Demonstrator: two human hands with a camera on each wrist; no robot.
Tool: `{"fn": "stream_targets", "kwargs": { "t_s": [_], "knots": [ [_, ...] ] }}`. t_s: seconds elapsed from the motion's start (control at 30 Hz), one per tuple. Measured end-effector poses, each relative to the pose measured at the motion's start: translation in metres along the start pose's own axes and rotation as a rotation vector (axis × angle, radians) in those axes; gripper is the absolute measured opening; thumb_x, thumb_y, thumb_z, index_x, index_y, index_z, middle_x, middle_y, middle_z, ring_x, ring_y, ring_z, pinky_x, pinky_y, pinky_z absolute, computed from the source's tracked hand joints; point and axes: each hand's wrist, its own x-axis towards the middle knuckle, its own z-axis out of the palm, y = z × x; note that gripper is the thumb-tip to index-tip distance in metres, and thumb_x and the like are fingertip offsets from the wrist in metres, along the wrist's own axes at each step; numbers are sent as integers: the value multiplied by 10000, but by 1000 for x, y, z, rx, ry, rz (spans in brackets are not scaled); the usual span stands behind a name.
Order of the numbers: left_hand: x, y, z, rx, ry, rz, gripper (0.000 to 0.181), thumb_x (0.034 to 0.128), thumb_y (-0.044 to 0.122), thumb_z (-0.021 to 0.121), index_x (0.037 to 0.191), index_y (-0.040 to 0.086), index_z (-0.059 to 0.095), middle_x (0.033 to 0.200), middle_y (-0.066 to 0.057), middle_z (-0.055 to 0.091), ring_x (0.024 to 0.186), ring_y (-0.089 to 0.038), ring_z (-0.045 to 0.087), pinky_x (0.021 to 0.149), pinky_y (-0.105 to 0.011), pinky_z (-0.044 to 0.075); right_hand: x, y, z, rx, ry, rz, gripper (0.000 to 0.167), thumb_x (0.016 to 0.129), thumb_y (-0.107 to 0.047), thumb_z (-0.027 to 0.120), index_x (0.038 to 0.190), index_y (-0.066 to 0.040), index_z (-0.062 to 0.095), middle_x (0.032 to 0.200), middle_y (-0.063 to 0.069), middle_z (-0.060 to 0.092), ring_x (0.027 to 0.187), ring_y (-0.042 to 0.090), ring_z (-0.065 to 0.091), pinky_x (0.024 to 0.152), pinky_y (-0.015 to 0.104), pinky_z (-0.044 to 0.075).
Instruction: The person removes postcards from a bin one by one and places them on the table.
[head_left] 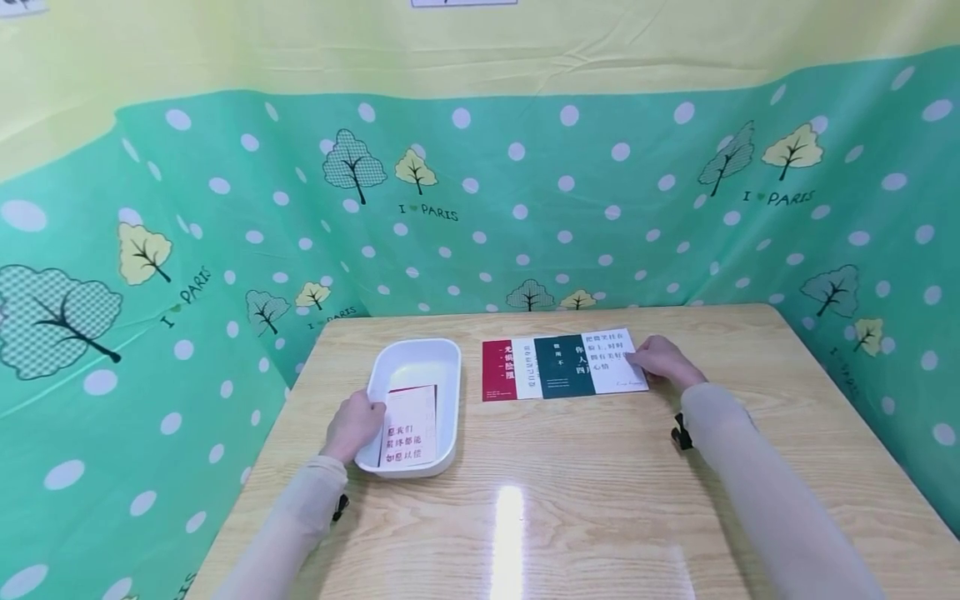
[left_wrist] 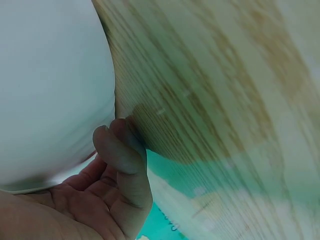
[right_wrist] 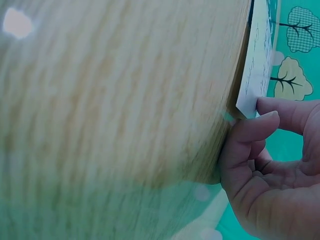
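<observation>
"So, which hand is nearer the row of cards (head_left: 564,388), from where you stand?"

"Plainly the right hand (head_left: 666,362). It pinches the white card (head_left: 611,375) at the row's right end, with the desk's (head_left: 585,483) right edge well off beyond it."

"And how does the row run?"

"Side to side, nearly along the desk's far edge. The red card (head_left: 497,379) lies at the left end and the dark green card (head_left: 558,367) comes between, so the pinched one is farthest from the tray (head_left: 457,375)."

"Where is the tray, then?"

"Left of the row, toward the desk's left edge, with a gap between the two. Its long axis points at the far edge, so it lies crosswise to the row."

"Is the left hand (head_left: 352,427) on the row as well?"

"No, it grips the tray's left rim, beside the pale card (head_left: 418,411) lying inside at the near end. The hands are well apart. I'd say it all hangs on this: the tray opens to the right hand's left, past the row's whole length."
</observation>
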Motion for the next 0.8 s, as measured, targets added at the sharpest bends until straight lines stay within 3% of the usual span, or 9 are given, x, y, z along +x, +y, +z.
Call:
{"fn": "stream_targets", "kwargs": {
  "t_s": [0.27,0.53,0.8],
  "knots": [
    [-2,-1,0,-8,0,-1,437,1050,157,477,1360,-148,527,948,-192,660,789,-268,666,677,-415,587,5,4,4,-4,-26,7,265,1050,-225,569,1086,36,591,690,38,524,617,181,505,630,310,416],
    [-1,0,0,-11,-2,-11,450,1053,164,478,1379,-144,520,955,-190,661,797,-271,666,686,-409,587,5,4,4,-20,-19,9,268,1060,-222,556,1065,38,622,696,41,533,629,187,516,647,317,427],
    [-1,0,-1,-16,-3,-22,427,1051,168,482,1339,-144,533,939,-188,651,781,-271,659,651,-390,578,6,1,2,-38,-10,1,280,1061,-222,535,891,-13,612,636,17,499,581,171,479,629,314,413]
  ]
}}
